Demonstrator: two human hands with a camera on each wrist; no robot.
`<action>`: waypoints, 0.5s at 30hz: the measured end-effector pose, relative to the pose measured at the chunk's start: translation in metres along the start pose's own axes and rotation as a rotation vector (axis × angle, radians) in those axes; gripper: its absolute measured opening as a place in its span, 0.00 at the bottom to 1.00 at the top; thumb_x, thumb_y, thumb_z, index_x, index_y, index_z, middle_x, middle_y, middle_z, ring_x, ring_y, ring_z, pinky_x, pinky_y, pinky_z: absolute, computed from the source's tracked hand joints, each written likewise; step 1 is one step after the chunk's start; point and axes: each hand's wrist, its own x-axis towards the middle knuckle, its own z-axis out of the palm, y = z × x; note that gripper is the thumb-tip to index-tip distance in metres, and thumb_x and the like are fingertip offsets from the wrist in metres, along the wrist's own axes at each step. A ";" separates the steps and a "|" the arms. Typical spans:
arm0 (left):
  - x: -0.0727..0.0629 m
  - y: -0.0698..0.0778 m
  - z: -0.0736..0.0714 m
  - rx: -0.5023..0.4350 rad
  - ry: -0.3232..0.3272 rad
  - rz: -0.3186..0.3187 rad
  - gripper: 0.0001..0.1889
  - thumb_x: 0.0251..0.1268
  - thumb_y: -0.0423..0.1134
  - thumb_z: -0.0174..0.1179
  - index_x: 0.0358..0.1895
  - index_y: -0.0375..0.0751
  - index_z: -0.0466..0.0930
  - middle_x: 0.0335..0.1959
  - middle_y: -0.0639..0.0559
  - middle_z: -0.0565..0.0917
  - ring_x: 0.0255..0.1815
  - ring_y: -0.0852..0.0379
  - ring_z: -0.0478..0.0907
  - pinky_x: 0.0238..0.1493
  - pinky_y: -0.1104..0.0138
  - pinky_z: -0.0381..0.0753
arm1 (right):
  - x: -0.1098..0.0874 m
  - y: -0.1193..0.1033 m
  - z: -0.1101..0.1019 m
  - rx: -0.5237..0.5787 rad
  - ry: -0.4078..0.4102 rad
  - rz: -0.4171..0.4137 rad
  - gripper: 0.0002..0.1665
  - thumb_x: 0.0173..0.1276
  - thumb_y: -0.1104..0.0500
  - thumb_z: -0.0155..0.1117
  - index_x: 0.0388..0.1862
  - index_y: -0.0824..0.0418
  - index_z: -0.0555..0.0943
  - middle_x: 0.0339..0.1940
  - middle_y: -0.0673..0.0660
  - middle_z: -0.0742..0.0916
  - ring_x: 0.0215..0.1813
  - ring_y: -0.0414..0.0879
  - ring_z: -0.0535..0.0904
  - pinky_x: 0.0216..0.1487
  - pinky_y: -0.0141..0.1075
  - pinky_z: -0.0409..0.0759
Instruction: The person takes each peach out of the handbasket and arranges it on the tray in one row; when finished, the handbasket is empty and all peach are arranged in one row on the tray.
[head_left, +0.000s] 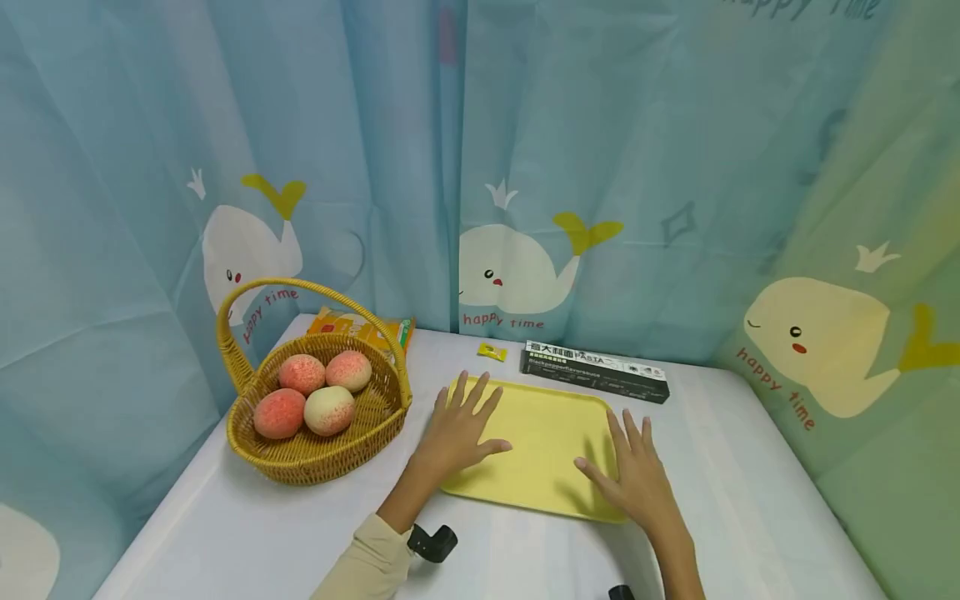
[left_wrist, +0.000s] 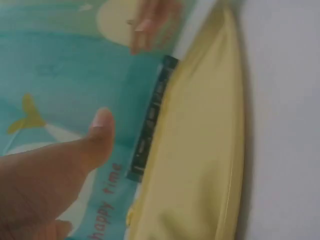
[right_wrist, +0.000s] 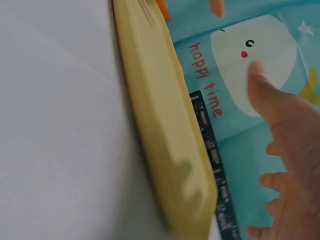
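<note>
A shallow yellow tray (head_left: 551,442) lies on the white table, and both hands hover over its two ends. My left hand (head_left: 459,433), fingers spread, is above the tray's left side with its thumb pointing inward. Over the right edge is my right hand (head_left: 633,475), its fingers likewise apart and holding nothing. Each wrist view shows an extended thumb (left_wrist: 102,130) standing clear of the tray. Shadows of fingers fall on the tray's surface (right_wrist: 172,130).
Left of the tray stands a wicker basket (head_left: 322,471) with several peaches (head_left: 330,411). An orange packet (head_left: 352,327) lies behind it. Beyond the tray are a small yellow wrapped packet (head_left: 492,352) and a black pasta box (head_left: 592,375). Whale-print curtains (head_left: 660,167) surround the table.
</note>
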 end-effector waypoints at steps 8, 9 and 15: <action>-0.032 -0.016 -0.025 -0.367 0.008 -0.053 0.36 0.68 0.62 0.53 0.74 0.48 0.63 0.76 0.46 0.62 0.74 0.42 0.62 0.63 0.46 0.73 | -0.020 0.019 0.017 0.289 0.074 -0.002 0.53 0.60 0.50 0.71 0.72 0.78 0.57 0.68 0.80 0.66 0.67 0.76 0.56 0.62 0.68 0.53; -0.035 -0.019 -0.029 -0.403 0.012 -0.053 0.34 0.69 0.61 0.54 0.73 0.48 0.65 0.75 0.46 0.64 0.74 0.43 0.64 0.64 0.47 0.72 | -0.022 0.021 0.018 0.311 0.055 0.017 0.54 0.60 0.50 0.71 0.72 0.78 0.56 0.68 0.80 0.65 0.67 0.76 0.55 0.60 0.67 0.54; -0.046 -0.040 -0.053 -0.560 0.050 0.008 0.24 0.72 0.52 0.55 0.65 0.43 0.75 0.63 0.48 0.79 0.63 0.50 0.76 0.65 0.54 0.73 | -0.028 0.025 0.023 0.406 -0.096 0.157 0.63 0.58 0.48 0.73 0.77 0.74 0.46 0.74 0.78 0.54 0.70 0.73 0.45 0.61 0.70 0.56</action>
